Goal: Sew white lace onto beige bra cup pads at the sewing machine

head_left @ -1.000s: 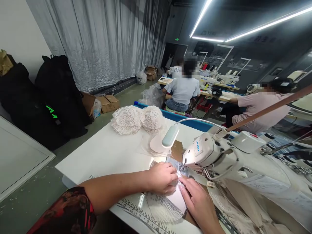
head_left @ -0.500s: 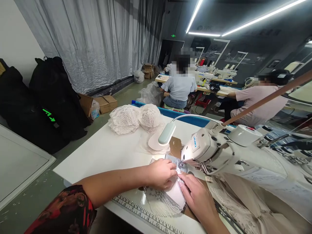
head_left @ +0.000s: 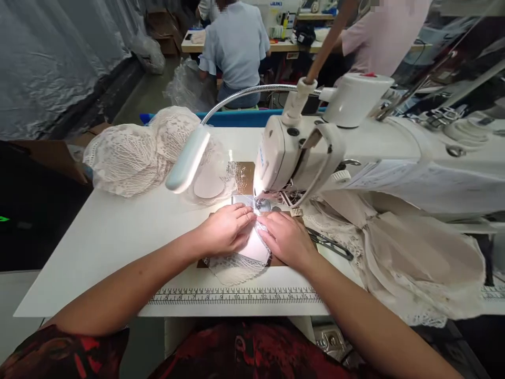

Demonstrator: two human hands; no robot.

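My left hand (head_left: 224, 230) and my right hand (head_left: 287, 239) lie side by side on a white lace-edged cup piece (head_left: 241, 261). Their fingers are pressed down on the fabric just in front of the needle of the white sewing machine (head_left: 347, 152). The needle area (head_left: 261, 204) is lit bright by the gooseneck lamp (head_left: 188, 159). Both hands hold the piece flat on the white table (head_left: 106, 231).
A heap of white lace cups (head_left: 138, 150) sits at the table's back left. Cream lace fabric (head_left: 410, 258) is piled under the machine arm at right, with dark scissors (head_left: 331, 245) beside it. A ruler strip (head_left: 236, 296) runs along the front edge. Two people sit at benches behind.
The view has dropped and turned to face the machine squarely. Both hands have stayed on the lace piece at the needle.
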